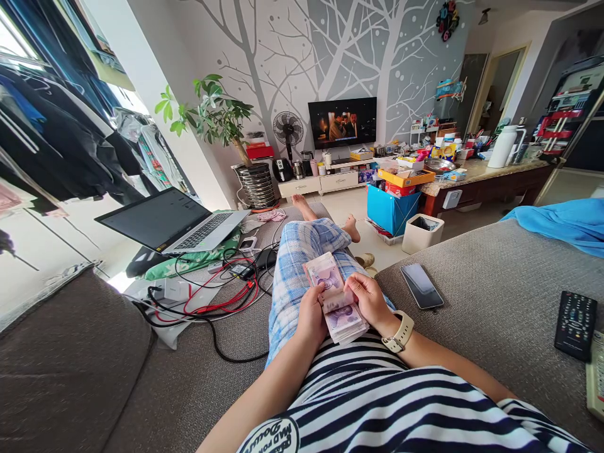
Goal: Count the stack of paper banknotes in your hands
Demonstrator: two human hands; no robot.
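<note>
Left hand (311, 316): I see it closed on banknotes (345, 322).
Right hand (370, 302): pinching a curled note (338, 301).
Risk: banknotes may slide if thumbs slacken.

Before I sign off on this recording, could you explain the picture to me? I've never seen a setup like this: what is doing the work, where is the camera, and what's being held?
There is no machine here, just a person's two bare hands. The single picture comes from a camera worn on that person's head, looking forward and down.

The left hand and the right hand both hold a stack of banknotes above the lap; one part is bent over between them. A pale watch circles the right wrist.

The grey surface is a sofa. On the right lie a phone and a black remote control; on the left are an open laptop and tangled cables.
</note>
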